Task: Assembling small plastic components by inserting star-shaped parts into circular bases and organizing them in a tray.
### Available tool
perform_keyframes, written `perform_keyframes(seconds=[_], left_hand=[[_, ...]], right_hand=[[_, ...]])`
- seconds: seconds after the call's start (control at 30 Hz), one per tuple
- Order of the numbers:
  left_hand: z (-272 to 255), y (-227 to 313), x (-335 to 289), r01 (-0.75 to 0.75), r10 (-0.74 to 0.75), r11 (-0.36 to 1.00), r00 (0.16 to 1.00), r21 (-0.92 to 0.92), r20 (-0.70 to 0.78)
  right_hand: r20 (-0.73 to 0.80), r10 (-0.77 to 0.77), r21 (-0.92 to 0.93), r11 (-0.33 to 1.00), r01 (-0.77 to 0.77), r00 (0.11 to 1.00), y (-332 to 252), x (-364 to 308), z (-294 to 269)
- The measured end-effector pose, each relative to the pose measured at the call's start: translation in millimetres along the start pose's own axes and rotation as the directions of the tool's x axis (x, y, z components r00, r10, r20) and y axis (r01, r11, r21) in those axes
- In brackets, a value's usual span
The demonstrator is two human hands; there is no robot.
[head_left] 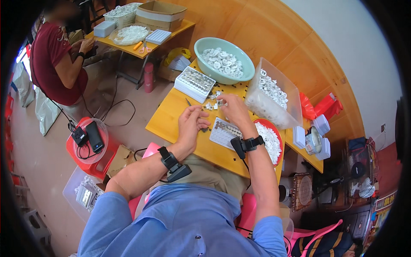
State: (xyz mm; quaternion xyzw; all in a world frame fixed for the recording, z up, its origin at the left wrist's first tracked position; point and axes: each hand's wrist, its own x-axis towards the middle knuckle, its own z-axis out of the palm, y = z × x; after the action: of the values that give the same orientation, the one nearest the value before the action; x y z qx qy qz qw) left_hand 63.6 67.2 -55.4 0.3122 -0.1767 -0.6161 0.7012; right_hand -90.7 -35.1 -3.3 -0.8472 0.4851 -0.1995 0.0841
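My left hand (192,123) is closed, fingers curled, over the yellow table. A thin dark pointed tool (188,102) sticks out beyond its fingers; its kind is too small to tell. Across from it, my right hand (234,112) pinches a small white part (220,103) at its fingertips. Between the hands lie several loose white and metallic pieces (208,106). Under my right wrist is a white tray (219,136), partly filled with rows of small round metallic pieces. A stack of white trays (193,88), its top one full of such pieces, stands just beyond my left hand.
A pale green basin (200,55) and a clear plastic bin (274,112) hold white parts at the back. A red-rimmed bowl (281,146) of white pieces is beside my right forearm. At left, a person (58,64) sits near another table (124,48); a red stool (100,165) carries a power bank.
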Motion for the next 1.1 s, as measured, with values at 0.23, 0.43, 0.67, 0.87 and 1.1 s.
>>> perform_keyframes(seconds=[0.23,0.43,0.67,0.87,1.1], left_hand=[[-0.4,1.9,0.0,-0.001,0.001,1.000,1.000,0.003,0.007],[1.7,0.5,-1.0,0.009,-0.010,0.999,0.999,0.038,0.030],[5.1,-7.9,-4.4,0.026,-0.043,0.992,0.990,0.120,0.134],[9.5,-6.1,-11.2,0.174,-0.199,0.979,0.932,0.107,0.304],[4.7,-6.3,-7.9,0.265,-0.272,0.962,0.899,0.070,0.344]], right_hand=[[0.094,0.036,-0.096,0.995,-0.027,0.995,-8.6,-0.5,1.0],[0.027,0.131,0.064,0.989,-0.133,0.991,-0.6,-11.5,-6.6],[0.201,0.285,0.669,0.659,-0.344,0.937,-24.4,-40.0,-35.8],[0.232,0.228,0.762,0.562,-0.323,0.946,-26.9,-57.7,-37.4],[0.207,0.205,0.792,0.539,-0.287,0.957,-20.2,-67.0,-31.1]])
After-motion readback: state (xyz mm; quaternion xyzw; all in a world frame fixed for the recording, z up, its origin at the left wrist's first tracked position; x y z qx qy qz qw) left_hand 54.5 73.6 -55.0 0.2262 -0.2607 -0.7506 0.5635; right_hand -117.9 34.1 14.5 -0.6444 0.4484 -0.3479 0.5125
